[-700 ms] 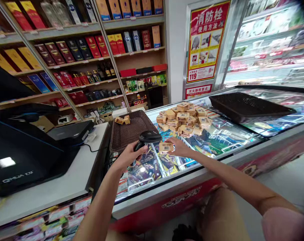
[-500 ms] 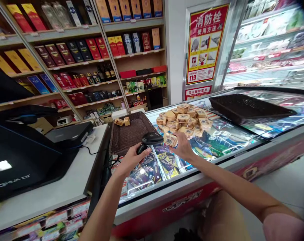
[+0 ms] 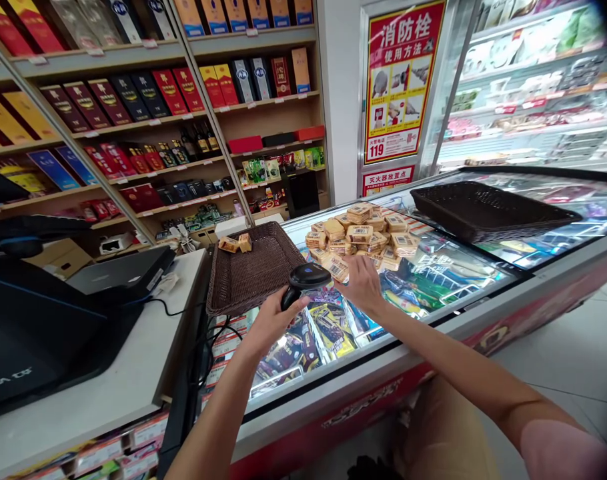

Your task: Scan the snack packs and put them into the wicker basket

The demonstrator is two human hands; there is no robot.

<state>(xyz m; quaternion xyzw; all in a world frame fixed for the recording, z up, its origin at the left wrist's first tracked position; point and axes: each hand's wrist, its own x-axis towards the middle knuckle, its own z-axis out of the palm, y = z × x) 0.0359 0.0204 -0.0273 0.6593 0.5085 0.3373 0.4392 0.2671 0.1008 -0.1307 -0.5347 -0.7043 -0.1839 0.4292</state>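
Note:
In my left hand (image 3: 273, 320) is a black handheld barcode scanner (image 3: 306, 277), its head pointing right. My right hand (image 3: 361, 287) grips a small tan packet (image 3: 336, 268) with a printed label, just beyond the scanner's head. Behind it, a pile of similar tan packets (image 3: 359, 233) lies on the glass top of a chest freezer (image 3: 463, 273). To the left stands a brown woven basket (image 3: 258, 267) with a couple of tan packets (image 3: 235, 244) in its far left corner.
A second, dark woven basket (image 3: 488, 207) rests on the freezer at the right. On the left, a white counter (image 3: 108, 373) holds a black checkout terminal (image 3: 38, 313). Cables (image 3: 216, 340) hang between counter and freezer. Shelves of boxed bottles (image 3: 153, 93) line the back.
The view has shifted slightly, moving the scene left. The packet in my right hand has tilted, its label turning, and sits close to the scanner. Both hands keep their holds.

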